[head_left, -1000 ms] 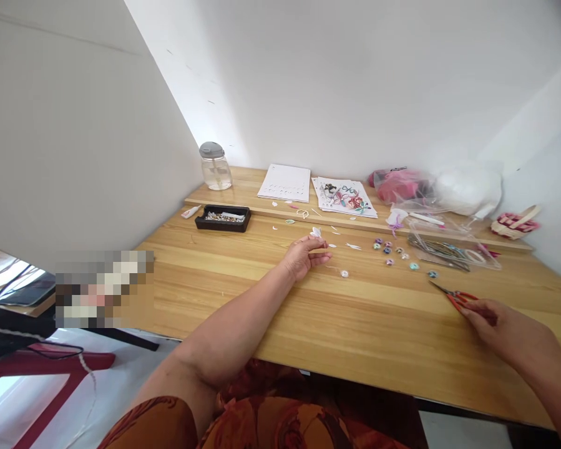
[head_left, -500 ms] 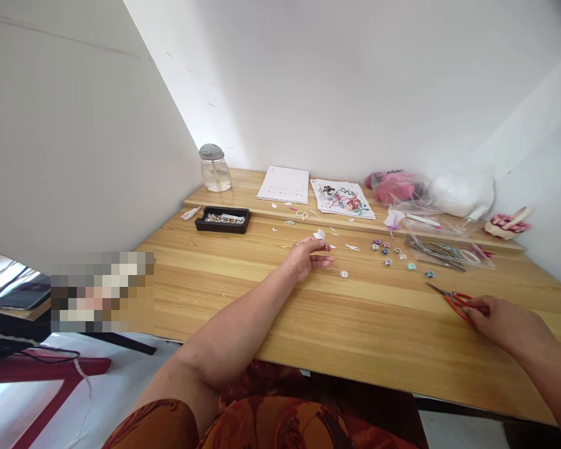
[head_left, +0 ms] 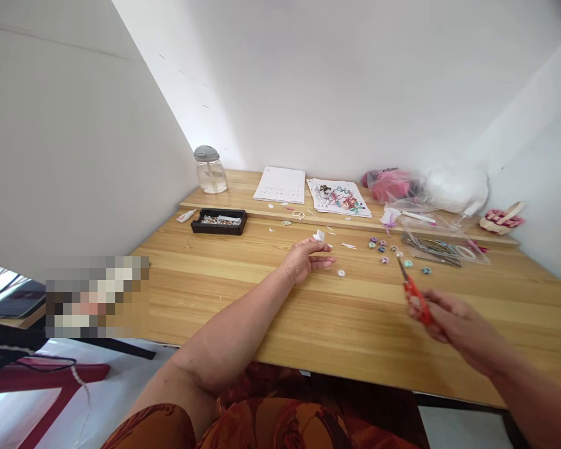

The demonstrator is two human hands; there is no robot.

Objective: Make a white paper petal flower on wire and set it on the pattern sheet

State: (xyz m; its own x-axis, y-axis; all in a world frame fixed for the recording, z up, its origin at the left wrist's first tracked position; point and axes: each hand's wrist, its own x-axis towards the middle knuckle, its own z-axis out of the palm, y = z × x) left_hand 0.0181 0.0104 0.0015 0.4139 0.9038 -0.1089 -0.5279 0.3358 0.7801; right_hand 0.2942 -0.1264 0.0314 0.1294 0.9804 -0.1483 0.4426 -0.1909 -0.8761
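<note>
Red-handled scissors (head_left: 412, 292) in R hand (head_left: 448, 317), fingers curled round grips, above surface (head_left: 308, 324); prob. stiff, best held by handles. L hand (head_left: 303, 259) pinches white piece (head_left: 319, 236), other fingers loose; prob. light, easily crushed, so grip edge. White spool (head_left: 341, 273) nearby.

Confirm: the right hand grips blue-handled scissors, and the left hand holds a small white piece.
One fix: the scissors in the right hand have red handles, not blue, as the head view shows; the left hand holds a small white piece.
</note>
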